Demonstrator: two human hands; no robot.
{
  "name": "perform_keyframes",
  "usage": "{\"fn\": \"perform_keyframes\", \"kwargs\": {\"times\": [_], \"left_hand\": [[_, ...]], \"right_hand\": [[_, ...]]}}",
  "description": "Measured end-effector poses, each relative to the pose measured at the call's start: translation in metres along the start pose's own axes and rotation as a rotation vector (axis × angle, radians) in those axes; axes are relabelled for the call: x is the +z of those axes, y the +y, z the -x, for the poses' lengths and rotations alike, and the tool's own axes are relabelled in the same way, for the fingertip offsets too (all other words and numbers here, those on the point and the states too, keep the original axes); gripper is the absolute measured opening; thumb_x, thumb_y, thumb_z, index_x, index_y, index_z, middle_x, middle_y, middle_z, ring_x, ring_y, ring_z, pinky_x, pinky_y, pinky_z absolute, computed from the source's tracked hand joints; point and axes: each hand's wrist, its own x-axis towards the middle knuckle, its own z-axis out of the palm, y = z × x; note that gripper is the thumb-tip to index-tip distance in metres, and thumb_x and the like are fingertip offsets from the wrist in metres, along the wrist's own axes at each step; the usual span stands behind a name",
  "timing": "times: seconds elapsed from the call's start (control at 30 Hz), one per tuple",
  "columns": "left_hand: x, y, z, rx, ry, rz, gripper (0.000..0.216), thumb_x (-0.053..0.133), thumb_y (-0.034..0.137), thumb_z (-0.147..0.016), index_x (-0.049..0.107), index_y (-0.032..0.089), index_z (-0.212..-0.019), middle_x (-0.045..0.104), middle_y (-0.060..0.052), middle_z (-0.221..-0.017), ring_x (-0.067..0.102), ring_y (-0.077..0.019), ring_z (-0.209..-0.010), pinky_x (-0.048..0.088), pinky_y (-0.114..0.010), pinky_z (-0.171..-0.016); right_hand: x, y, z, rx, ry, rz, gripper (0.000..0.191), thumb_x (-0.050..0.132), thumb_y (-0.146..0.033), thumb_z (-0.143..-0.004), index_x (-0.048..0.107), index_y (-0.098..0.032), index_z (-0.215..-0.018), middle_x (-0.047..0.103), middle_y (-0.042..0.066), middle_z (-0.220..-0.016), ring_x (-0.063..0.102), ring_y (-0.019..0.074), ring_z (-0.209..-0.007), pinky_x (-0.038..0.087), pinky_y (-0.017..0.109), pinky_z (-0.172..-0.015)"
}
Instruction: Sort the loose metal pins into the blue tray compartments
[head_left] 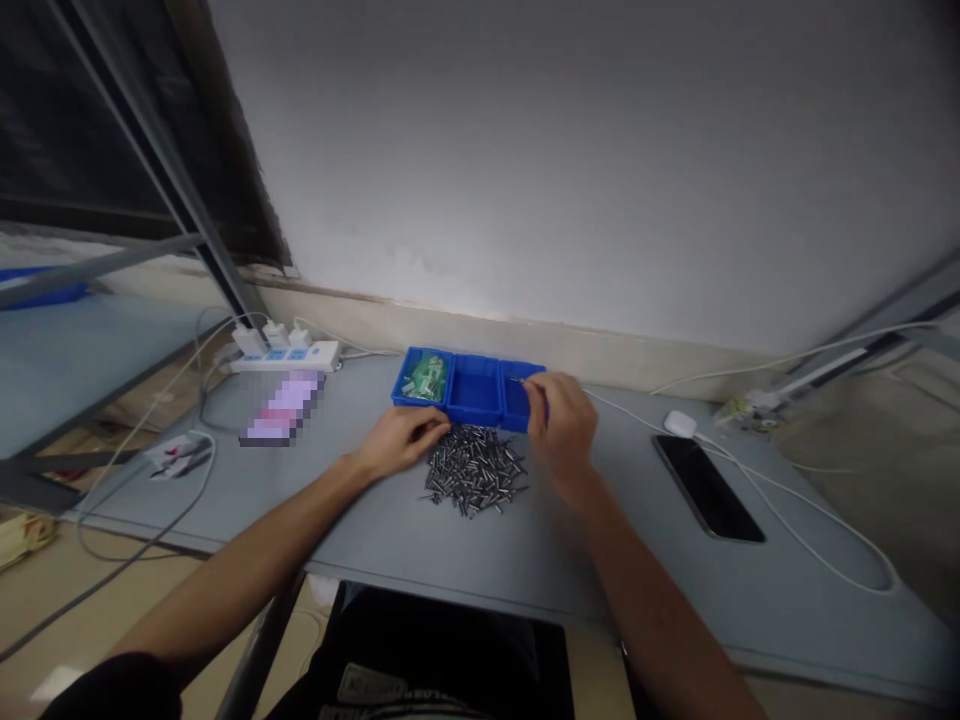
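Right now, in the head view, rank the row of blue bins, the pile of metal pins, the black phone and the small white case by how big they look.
1. row of blue bins
2. pile of metal pins and black phone: about alike, not ranked
3. small white case: clearly smallest

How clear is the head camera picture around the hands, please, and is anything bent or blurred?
Head view: the wide lens bends the table edge; corners darken; the pins between the left hand and right hand look soft; a pixelated patch hides one item.
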Motion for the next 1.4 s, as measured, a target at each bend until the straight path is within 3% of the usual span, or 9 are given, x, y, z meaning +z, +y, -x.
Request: {"fn": "perform_keyframes", "kwargs": {"times": [0.07,0.13,0.23,0.4,0.6,0.87,1.17,1.3,1.4], "left_hand": [[0.001,-0.003,0.000,-0.016,-0.060,-0.001,0.023,0.053,0.035,-0.102,0.070,0.020,-0.102,0.065,0.003,-0.068,0.056,-0.0111,-0.059,0.041,-0.024,-0.062],[0.003,-0.004,0.001,-0.023,-0.094,0.007,0.023,0.053,0.035,-0.102,0.070,0.020,-0.104,0.064,0.003,-0.066,0.056,-0.0108,-0.056,0.040,-0.023,-0.060],[0.004,-0.003,0.001,-0.031,-0.108,0.016,0.024,0.053,0.036,-0.102,0.071,0.020,-0.105,0.065,0.003,-0.066,0.055,-0.0105,-0.056,0.039,-0.023,-0.059],[0.001,-0.002,0.000,-0.069,-0.083,-0.016,0.025,0.053,0.037,-0.102,0.071,0.020,-0.103,0.064,0.003,-0.065,0.056,-0.0110,-0.058,0.040,-0.023,-0.062],[0.000,0.000,0.000,-0.064,-0.090,0.007,0.027,0.052,0.037,-0.103,0.071,0.019,-0.105,0.065,0.002,-0.067,0.057,-0.0108,-0.058,0.041,-0.023,-0.062],[0.001,0.001,0.001,-0.069,-0.094,0.006,0.025,0.053,0.037,-0.102,0.071,0.020,-0.105,0.065,0.003,-0.066,0.057,-0.0106,-0.058,0.040,-0.022,-0.062],[0.001,0.002,0.000,-0.075,-0.093,-0.008,0.025,0.053,0.037,-0.102,0.071,0.020,-0.104,0.065,0.003,-0.066,0.057,-0.0109,-0.058,0.040,-0.023,-0.061],[0.000,0.001,0.000,-0.093,-0.084,-0.008,0.027,0.051,0.039,-0.103,0.070,0.020,-0.104,0.066,0.003,-0.067,0.058,-0.0114,-0.059,0.041,-0.023,-0.062],[-0.002,0.003,-0.001,-0.082,-0.068,0.022,0.029,0.047,0.039,-0.105,0.069,0.019,-0.105,0.071,0.000,-0.081,0.064,-0.0128,-0.070,0.045,-0.023,-0.069]], "right_hand": [[-0.002,0.009,-0.004,0.106,-0.008,0.112,0.031,0.045,-0.038,-0.104,0.066,-0.017,-0.113,0.069,0.014,-0.112,0.059,0.0290,-0.106,0.044,0.043,-0.094],[-0.001,0.014,-0.004,0.111,-0.084,0.115,0.032,0.046,-0.040,-0.104,0.066,-0.016,-0.114,0.069,0.014,-0.112,0.060,0.0289,-0.105,0.044,0.042,-0.093],[0.005,0.006,0.003,-0.035,-0.288,-0.037,0.027,0.045,-0.032,-0.105,0.069,-0.019,-0.103,0.072,0.008,-0.100,0.064,0.0219,-0.094,0.045,0.034,-0.089],[0.014,-0.039,0.022,-0.330,-0.665,-0.173,0.019,0.057,-0.031,-0.102,0.071,-0.020,-0.096,0.074,0.002,-0.092,0.067,0.0173,-0.085,0.043,0.029,-0.074],[0.017,-0.066,0.033,-0.406,-0.900,-0.256,0.015,0.071,-0.037,-0.094,0.072,-0.022,-0.093,0.076,0.000,-0.094,0.068,0.0164,-0.085,0.037,0.028,-0.068],[0.019,-0.072,0.038,-0.435,-0.947,-0.220,0.015,0.063,-0.030,-0.099,0.073,-0.021,-0.096,0.077,0.002,-0.095,0.067,0.0158,-0.082,0.037,0.028,-0.068],[0.024,-0.078,0.044,-0.388,-0.862,-0.218,0.009,0.065,-0.021,-0.095,0.070,-0.020,-0.087,0.076,-0.001,-0.088,0.066,0.0137,-0.076,0.034,0.028,-0.065],[0.024,-0.073,0.040,-0.377,-0.749,-0.203,0.006,0.065,-0.021,-0.094,0.068,-0.020,-0.089,0.075,-0.002,-0.087,0.065,0.0133,-0.074,0.033,0.028,-0.064],[0.023,-0.063,0.034,-0.371,-0.606,-0.129,0.012,0.061,-0.023,-0.096,0.066,-0.019,-0.086,0.073,0.001,-0.084,0.064,0.0142,-0.073,0.035,0.029,-0.065]]}}
